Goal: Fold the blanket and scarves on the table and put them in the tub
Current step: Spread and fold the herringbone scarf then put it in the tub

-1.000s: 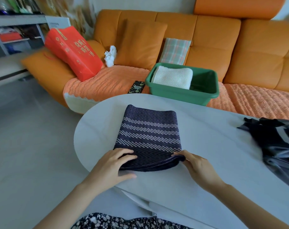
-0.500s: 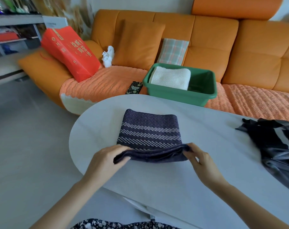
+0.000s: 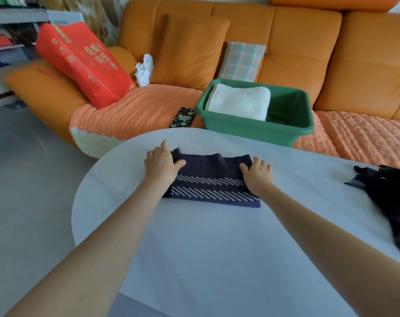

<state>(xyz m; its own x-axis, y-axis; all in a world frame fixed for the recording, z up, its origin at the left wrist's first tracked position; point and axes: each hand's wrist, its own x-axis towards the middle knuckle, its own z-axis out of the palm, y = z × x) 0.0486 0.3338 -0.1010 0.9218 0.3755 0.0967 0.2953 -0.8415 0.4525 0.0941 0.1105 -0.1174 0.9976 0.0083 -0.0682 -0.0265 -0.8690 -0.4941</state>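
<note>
A dark navy scarf with white zigzag stripes lies folded into a narrow band on the white oval table. My left hand grips the scarf's far left corner, and my right hand grips its far right corner, both holding the folded-over edge. A green tub sits on the sofa just beyond the table, with a folded white blanket lying in its left half. A crumpled black and grey scarf rests at the table's right edge.
An orange sofa runs along the back, carrying a red bag, an orange cushion, a plaid cloth, a white figure and a dark phone case. Grey floor lies to the left.
Both hands lifted the scarf's near edge and carried it away from me over the far half, so the scarf is now folded to half its earlier depth.
</note>
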